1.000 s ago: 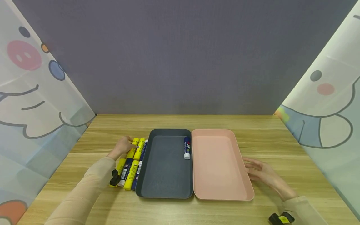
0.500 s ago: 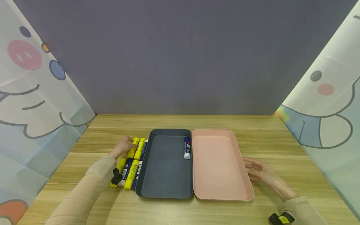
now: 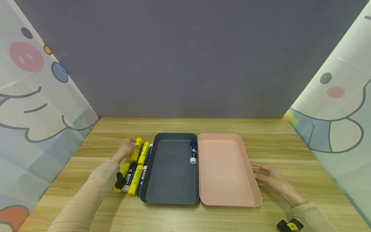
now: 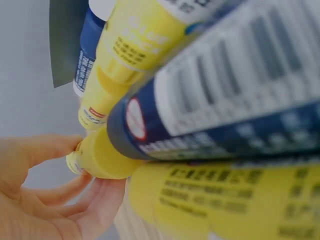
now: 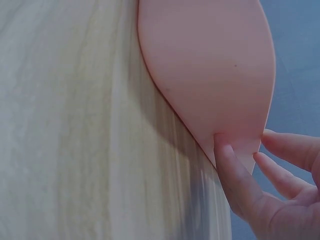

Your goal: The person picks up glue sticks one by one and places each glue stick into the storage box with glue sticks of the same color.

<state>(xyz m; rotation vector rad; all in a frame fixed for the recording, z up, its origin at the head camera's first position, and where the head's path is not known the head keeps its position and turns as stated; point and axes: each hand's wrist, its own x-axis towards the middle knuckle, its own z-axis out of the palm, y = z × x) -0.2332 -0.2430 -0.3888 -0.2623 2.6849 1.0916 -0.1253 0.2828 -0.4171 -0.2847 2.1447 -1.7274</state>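
My left hand [image 3: 125, 150] pinches a yellow glue stick [image 3: 136, 151] between thumb and fingers, at the far left of two rows of glue sticks. In the left wrist view this glue stick [image 4: 102, 155] lies between the thumb and the fingertips. Beside it are another yellow glue stick [image 3: 143, 154] and a blue one [image 3: 148, 155]. My right hand [image 3: 273, 178] touches the outer right wall of the pink tray [image 3: 221, 174] with extended fingertips. A blue glue stick with a white end [image 3: 193, 153] lies in the dark grey tray [image 3: 171, 177], along its right wall.
The nearer row holds a blue glue stick [image 3: 129, 175], a yellow one [image 3: 135, 180] and others, one partly behind the left wrist strap. Both trays stand side by side on the wooden table [image 3: 185, 220]. A grey panel [image 3: 185, 64] closes off the back.
My left hand has shifted slightly away from me, sliding the yellow glue stick a little beyond the one beside it. My right hand and the trays have stayed put.
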